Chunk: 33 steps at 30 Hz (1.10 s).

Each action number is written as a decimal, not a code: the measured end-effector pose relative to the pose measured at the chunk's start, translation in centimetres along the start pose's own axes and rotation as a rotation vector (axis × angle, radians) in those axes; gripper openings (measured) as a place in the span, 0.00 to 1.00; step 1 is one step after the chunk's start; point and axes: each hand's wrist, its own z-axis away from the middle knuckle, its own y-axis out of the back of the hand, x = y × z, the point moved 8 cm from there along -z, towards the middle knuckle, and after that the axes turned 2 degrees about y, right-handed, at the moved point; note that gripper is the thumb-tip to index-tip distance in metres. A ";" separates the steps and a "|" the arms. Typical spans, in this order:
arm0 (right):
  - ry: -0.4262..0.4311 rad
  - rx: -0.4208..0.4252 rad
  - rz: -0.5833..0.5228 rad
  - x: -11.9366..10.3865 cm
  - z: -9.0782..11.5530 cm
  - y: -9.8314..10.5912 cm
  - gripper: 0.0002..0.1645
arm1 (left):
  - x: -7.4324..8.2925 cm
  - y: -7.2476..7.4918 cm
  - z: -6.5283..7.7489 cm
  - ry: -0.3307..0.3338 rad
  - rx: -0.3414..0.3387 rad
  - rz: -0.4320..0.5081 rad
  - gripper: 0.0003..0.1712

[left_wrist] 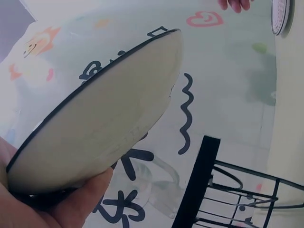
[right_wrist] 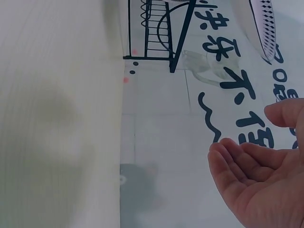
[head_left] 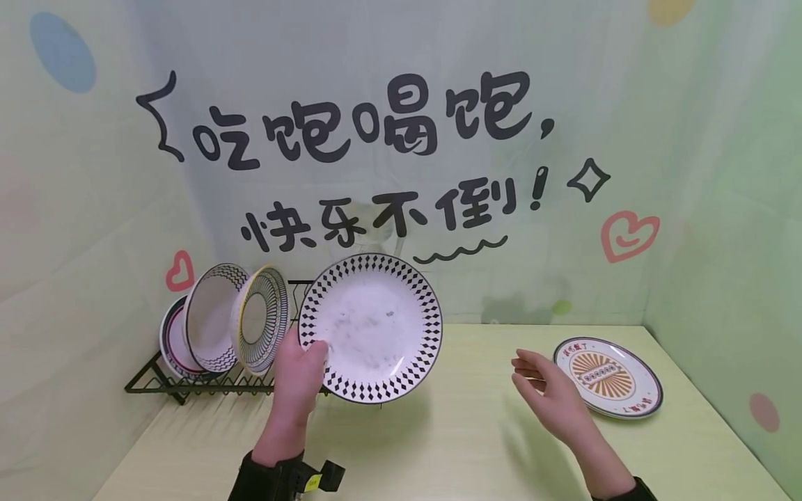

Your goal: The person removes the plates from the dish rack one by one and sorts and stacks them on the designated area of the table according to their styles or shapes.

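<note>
My left hand grips a white plate with a black diamond border by its left edge, thumb on the front face. The plate is held up nearly upright, its face toward the head camera. In the left wrist view its pale underside shows, with fingers bent against it. My right hand hovers over the table with nothing in it, fingers loosely bent and thumb apart, as the right wrist view of the hand also shows. Just right of it lies a white plate with an orange sunburst.
At the left a black wire dish rack holds a yellow-rimmed bowl, a larger patterned bowl and a dish with a dark rim, all on edge. Printed curtains stand behind and beside the pale table.
</note>
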 end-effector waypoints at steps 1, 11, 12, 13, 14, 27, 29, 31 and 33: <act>0.000 -0.001 -0.007 -0.1 0.0 -0.1 0.25 | -0.1 -0.2 0.1 0.002 -0.005 0.004 0.18; 0.001 0.003 -0.086 -1.1 -0.2 -1.3 0.24 | -1.3 -1.9 0.8 0.012 -0.049 0.040 0.24; 0.003 0.006 -0.092 -1.2 -0.2 -1.4 0.24 | -1.4 -2.1 0.9 0.015 -0.052 0.041 0.25; 0.005 0.009 -0.098 -1.3 -0.2 -1.5 0.23 | -1.6 -2.2 1.0 0.015 -0.051 0.046 0.25; 0.006 0.010 -0.107 -1.5 -0.1 -1.7 0.23 | -1.7 -2.4 1.0 0.015 -0.048 0.045 0.25; -0.030 -0.008 -0.223 -2.8 -0.2 -3.4 0.23 | -2.5 -3.6 1.8 0.018 -0.068 0.050 0.28; -0.042 -0.012 -0.237 -2.8 -0.2 -3.7 0.23 | -2.6 -3.8 1.9 0.025 -0.077 0.043 0.28; -0.054 -0.015 -0.262 -2.9 -0.2 -3.9 0.23 | -2.7 -4.0 2.0 0.031 -0.083 0.037 0.28; -0.063 -0.017 -0.283 -2.9 -0.2 -4.1 0.22 | -2.7 -4.3 2.0 0.030 -0.093 0.043 0.28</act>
